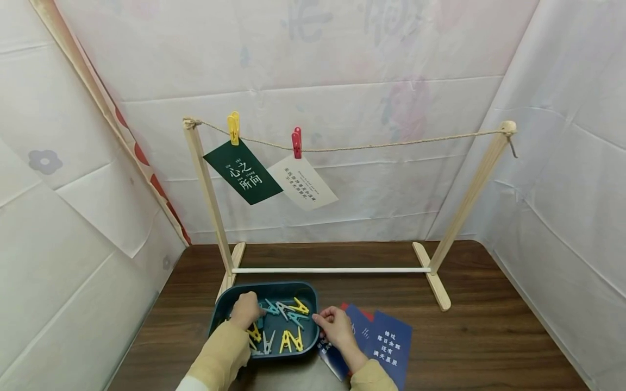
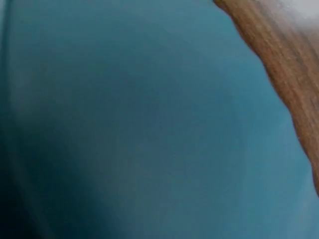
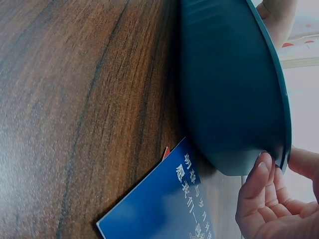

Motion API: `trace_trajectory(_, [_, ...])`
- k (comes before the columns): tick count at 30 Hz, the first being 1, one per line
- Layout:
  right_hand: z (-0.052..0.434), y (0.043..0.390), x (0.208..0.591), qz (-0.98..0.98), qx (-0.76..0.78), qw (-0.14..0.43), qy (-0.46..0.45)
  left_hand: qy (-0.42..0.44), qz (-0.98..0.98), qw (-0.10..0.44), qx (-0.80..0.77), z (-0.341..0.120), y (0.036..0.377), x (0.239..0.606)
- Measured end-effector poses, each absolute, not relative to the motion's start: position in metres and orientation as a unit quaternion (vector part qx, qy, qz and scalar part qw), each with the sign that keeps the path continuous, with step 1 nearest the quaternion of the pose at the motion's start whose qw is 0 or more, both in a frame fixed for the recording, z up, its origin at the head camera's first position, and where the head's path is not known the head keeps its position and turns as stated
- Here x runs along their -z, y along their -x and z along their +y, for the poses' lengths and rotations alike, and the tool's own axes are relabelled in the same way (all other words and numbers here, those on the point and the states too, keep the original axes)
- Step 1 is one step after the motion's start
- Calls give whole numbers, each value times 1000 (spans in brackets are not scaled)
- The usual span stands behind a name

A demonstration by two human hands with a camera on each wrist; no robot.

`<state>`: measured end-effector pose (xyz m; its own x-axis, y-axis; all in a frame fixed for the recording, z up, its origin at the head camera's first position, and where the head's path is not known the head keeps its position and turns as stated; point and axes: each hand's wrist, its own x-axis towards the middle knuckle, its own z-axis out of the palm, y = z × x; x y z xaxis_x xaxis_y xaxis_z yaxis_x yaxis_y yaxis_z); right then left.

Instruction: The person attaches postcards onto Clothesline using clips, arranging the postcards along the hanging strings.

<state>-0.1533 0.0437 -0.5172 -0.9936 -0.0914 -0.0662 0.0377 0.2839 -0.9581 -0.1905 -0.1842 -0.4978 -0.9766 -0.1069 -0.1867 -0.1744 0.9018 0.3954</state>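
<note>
A teal tray (image 1: 313,296) of yellow, teal and pale clothes pegs (image 1: 290,341) sits at the table's near edge. My left hand (image 1: 244,310) reaches into its left half with fingers curled down among the pegs; whether it holds one is hidden. The left wrist view shows only the blurred tray (image 2: 124,124) wall. My right hand (image 1: 331,321) is at the tray's right rim. In the right wrist view the right hand (image 3: 281,168) pinches the tray (image 3: 229,89) rim between thumb and fingers. Blue cards (image 1: 391,339) lie under and beside that hand, and a blue card (image 3: 164,209) pokes out from under the tray.
A wooden rack (image 1: 210,195) stands behind the tray, with a string (image 1: 391,145) across its top. A yellow peg (image 1: 233,127) holds a green card (image 1: 243,172) and a red peg (image 1: 296,143) holds a white card (image 1: 302,183). White sheets wall in the dark wooden table (image 1: 489,336).
</note>
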Motion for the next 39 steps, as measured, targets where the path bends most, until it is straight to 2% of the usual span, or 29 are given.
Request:
trace_trajectory(8, [43,154,517,798,599,57,12,84,960,55,-261,-187,191,497])
trace_trajectory(28, [43,155,519,798,600,48,15,74,928,34,-363,-179,187,484])
trace_trajectory(39, [40,153,521,797,603,33,3,64,924,-15,-377,-181,176,483])
